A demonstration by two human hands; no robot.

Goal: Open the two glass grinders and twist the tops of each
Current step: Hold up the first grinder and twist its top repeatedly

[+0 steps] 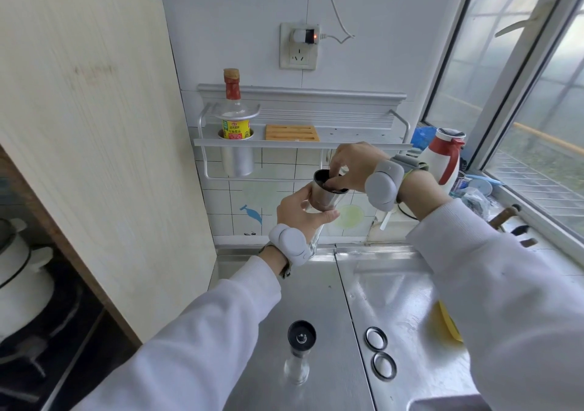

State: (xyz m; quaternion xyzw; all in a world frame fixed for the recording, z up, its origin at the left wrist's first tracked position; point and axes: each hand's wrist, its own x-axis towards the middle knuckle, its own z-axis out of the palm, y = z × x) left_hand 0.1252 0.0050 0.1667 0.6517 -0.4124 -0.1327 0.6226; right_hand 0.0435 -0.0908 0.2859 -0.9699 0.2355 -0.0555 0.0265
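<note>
I hold one glass grinder [324, 200] up in the air before the tiled wall. My left hand [301, 213] wraps its clear glass body from the left. The fingers of my right hand [350, 167] pinch the black inner top at its steel collar. A second glass grinder [299, 352] stands upright on the steel counter near the front, with its black top uncovered. Two round steel lids [380, 352] lie flat on the counter to the right of it.
A large wooden board [88, 132] leans at the left beside a stove with a white pot [22, 271]. A wall shelf [297, 142] carries a bottle [234, 107] and a wooden block. A red and white kettle [445, 158] and clutter sit along the window sill.
</note>
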